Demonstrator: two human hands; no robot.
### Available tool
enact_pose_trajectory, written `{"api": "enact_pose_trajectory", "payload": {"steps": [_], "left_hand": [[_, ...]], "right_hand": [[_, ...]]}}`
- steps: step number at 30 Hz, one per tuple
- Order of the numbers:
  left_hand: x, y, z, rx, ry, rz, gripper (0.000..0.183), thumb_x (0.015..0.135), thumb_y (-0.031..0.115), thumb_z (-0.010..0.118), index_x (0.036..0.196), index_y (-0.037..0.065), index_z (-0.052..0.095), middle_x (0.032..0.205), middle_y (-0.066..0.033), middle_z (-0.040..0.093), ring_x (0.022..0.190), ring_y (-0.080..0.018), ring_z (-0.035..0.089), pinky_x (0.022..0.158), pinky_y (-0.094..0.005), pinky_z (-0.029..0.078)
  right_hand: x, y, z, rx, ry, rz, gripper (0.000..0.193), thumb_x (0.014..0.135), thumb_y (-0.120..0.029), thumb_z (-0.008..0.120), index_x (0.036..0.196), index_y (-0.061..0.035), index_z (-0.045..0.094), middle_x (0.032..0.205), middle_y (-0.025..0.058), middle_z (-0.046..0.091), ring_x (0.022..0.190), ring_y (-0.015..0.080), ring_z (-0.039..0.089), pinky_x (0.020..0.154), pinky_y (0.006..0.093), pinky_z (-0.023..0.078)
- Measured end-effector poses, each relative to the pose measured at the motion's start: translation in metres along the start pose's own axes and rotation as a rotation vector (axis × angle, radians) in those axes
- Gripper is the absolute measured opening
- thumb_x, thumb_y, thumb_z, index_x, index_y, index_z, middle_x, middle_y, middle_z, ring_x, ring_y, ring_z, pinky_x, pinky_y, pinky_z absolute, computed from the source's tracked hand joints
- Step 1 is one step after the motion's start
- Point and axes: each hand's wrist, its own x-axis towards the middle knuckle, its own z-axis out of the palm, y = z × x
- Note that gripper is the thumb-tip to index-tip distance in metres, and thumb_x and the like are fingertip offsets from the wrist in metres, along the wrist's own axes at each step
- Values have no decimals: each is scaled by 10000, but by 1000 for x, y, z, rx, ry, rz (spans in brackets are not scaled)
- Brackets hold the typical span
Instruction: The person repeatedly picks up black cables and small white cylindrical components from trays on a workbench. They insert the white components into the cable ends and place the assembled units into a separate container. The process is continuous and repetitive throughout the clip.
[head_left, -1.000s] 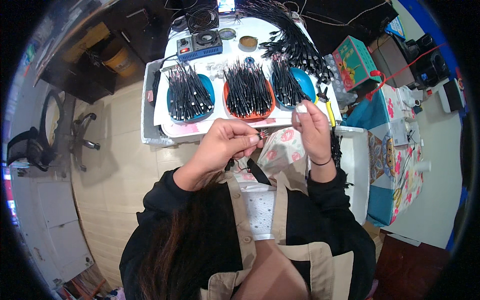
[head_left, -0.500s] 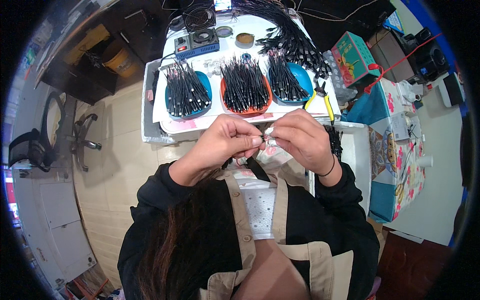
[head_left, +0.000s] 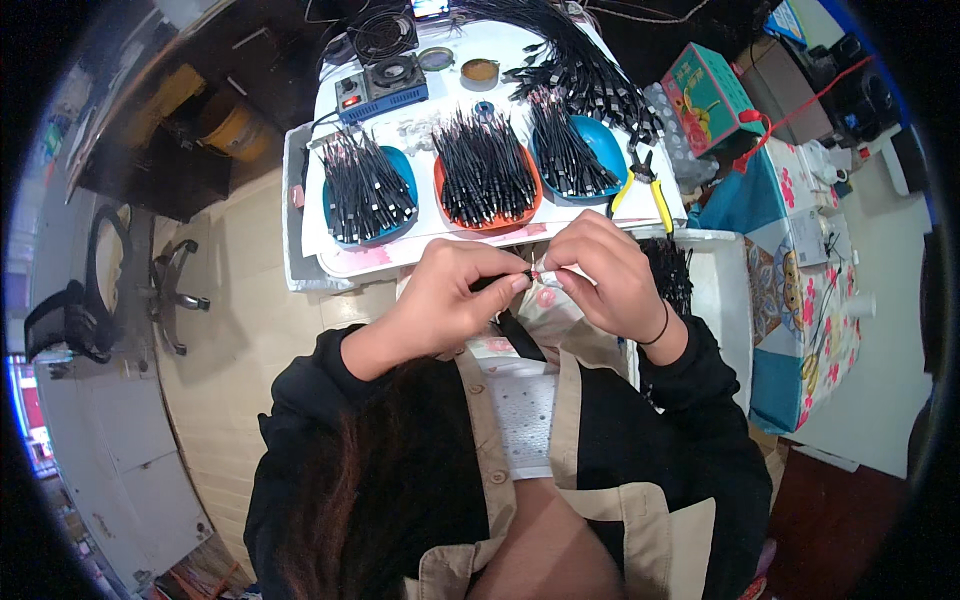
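The left hand (head_left: 450, 297) pinches a black cable (head_left: 528, 275) above the lap (head_left: 550, 318), before the tabletop (head_left: 442, 92); the right hand (head_left: 607, 272) seems to grip its wire ends (head_left: 537, 269). Apparently sorting fine wires, which calls for steady fingertips.

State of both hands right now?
Left hand: closed, pinching a black cable end.
Right hand: fingertips at the cable's thin wires; whether closed on them, cannot tell.
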Motion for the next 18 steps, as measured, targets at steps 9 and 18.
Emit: {"api": "enact_pose_trajectory", "payload": {"steps": [9,18], "left_hand": [[2,-25,11,856,86,685,410,655,29,588,1046,-92,567,718,-113,538,600,-269,565,540,-359,475],[-3,-10,14,348,183,229,105,822,10,646,913,-39,663,680,-134,613,574,-241,597,526,-311,450]], "right_hand": [[-27,18,22,1561,-78,1206,144,906,-103,592,996,10,580,847,15,569,757,71,521,682,218,429],[-17,-4,7,-250,60,-24,319,696,-83,712,982,-22,586,927,109,595,849,308,574,740,379,466]]}}
